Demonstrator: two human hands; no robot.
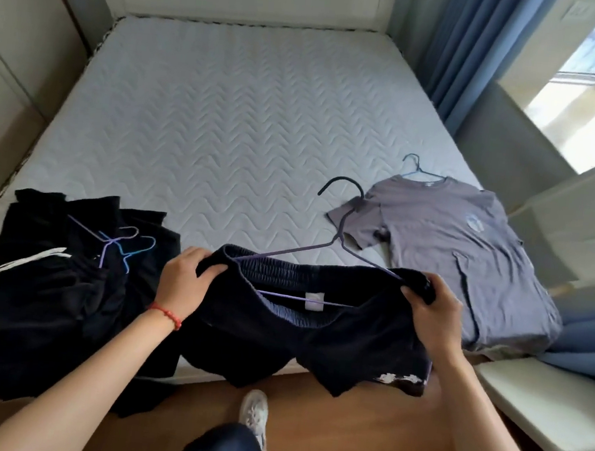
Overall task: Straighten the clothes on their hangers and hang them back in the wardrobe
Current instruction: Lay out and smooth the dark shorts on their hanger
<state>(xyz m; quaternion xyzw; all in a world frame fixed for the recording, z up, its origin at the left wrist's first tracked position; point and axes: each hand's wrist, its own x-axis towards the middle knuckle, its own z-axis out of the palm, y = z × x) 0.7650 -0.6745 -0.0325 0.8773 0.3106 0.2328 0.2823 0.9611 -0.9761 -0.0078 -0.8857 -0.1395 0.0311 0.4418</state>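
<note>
The person stands at the foot of the bed, holding up a pair of dark navy shorts on a thin purple wire hanger. The left hand has its fingers curled over the left end of the gathered elastic waistband, and the right hand pinches the right end the same way, so both have a closed grip on soft, matte cloth. The waistband runs left to right, stretched along the hanger's bar; the two legs hang down toward the wooden floor, and the dark hook points up and away over the mattress. A small white label shows inside the waistband, and a pale print marks the right leg's hem.

On the quilted, wave-stitched mattress lies a heap of black garments to the left, one with white side stripes, with purple and blue wire hangers on top. To the right a grey T-shirt lies flat on a blue hanger, collar toward the headboard. A red cord bracelet circles the left wrist.
</note>
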